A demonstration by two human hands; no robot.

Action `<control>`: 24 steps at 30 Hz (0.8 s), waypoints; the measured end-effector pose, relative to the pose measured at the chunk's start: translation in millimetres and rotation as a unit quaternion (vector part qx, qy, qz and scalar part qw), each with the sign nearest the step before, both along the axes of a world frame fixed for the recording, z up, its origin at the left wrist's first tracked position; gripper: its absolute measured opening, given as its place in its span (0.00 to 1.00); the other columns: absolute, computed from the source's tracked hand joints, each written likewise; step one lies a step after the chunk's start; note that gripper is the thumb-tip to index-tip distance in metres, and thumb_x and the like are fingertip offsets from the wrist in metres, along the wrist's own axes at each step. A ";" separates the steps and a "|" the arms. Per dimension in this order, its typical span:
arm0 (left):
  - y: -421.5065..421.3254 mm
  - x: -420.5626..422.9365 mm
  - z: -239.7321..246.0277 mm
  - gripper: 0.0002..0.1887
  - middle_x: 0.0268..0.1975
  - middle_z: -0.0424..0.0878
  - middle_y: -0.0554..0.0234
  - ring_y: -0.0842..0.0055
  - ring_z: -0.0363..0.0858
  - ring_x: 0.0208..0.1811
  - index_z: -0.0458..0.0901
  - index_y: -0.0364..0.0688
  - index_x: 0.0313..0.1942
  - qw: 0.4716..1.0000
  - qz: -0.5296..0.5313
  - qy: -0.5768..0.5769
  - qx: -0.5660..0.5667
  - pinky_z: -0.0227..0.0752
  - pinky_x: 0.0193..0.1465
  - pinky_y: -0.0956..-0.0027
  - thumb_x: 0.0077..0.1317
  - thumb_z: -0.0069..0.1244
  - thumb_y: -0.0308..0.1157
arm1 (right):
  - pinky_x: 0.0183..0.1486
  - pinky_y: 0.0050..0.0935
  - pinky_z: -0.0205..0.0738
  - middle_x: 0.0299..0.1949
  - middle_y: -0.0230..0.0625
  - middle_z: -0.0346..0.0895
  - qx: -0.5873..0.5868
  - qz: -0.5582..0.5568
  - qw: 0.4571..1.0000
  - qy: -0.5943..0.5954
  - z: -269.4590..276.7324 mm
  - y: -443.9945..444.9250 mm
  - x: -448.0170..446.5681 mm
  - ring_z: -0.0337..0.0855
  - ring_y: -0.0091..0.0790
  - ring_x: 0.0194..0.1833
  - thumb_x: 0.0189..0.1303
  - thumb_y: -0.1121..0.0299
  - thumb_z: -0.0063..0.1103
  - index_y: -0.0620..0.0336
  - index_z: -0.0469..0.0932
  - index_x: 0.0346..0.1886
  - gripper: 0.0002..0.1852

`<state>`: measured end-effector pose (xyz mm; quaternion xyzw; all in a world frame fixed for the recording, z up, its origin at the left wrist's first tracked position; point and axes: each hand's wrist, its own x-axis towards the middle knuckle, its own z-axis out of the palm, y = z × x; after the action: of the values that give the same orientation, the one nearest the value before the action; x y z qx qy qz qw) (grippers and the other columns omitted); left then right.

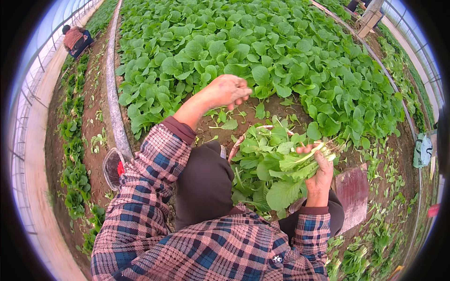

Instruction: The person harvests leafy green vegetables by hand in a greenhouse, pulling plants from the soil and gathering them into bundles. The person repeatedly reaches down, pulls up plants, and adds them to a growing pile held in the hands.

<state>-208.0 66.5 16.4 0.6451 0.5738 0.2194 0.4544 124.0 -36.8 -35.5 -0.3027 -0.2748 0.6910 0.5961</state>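
Observation:
My left hand (230,92) hangs over bare soil at the front edge of a dense bed of leafy green plants (225,49). Its fingers are bent and slightly blurred; nothing sticks out of them, but the palm is hidden. My right hand (320,172) grips a bunch of pulled leafy greens (306,161), pale stems and thin roots up at the right, leaves drooping down to the left. Directly below the bunch, a basket (238,145) full of loose greens stands between my knees. Leaves cover most of it, leaving only part of its rim in view.
A grey pipe (114,77) runs along the bed's left side. Beside my right knee lies a reddish board (351,196). Scattered leaves (383,200) litter the soil at right. Far left, another person (74,38) sits low near a row of plants. A pale green bag (422,151) lies at far right.

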 end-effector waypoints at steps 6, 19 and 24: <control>-16.2 -66.9 -132.7 0.37 0.19 0.81 0.62 0.74 0.80 0.16 0.84 0.37 0.27 0.947 0.032 0.265 -0.179 0.80 0.32 0.68 0.69 0.38 0.65 | 0.34 0.31 0.77 0.33 0.39 0.77 -0.064 -0.033 0.991 -0.110 0.5 8.0 -4.3 0.78 0.33 0.33 0.57 0.74 0.68 0.68 0.75 0.45 0.15; 123.7 -87.0 -341.6 0.11 0.44 0.81 0.48 0.55 0.79 0.51 0.82 0.40 0.40 0.867 -0.126 0.470 0.104 0.75 0.52 0.54 0.61 0.47 0.32 | 0.28 0.32 0.73 0.32 0.41 0.75 -0.184 -0.100 0.956 -0.207 -18.1 46.2 -22.4 0.76 0.36 0.30 0.51 0.73 0.74 0.71 0.72 0.47 0.23; 181.2 -114.5 -378.1 0.21 0.58 0.77 0.44 0.49 0.70 0.63 0.77 0.38 0.57 0.834 -0.123 0.534 0.069 0.62 0.65 0.48 0.64 0.44 0.34 | 0.39 0.30 0.74 0.36 0.42 0.75 -0.254 -0.051 0.927 -0.271 -18.1 67.5 -21.0 0.76 0.34 0.34 0.58 0.72 0.67 0.68 0.74 0.47 0.16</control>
<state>-322.5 247.7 -361.7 0.7569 0.6264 -0.1782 0.0553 103.0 30.7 -53.6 -0.6337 -0.2253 0.5976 0.4366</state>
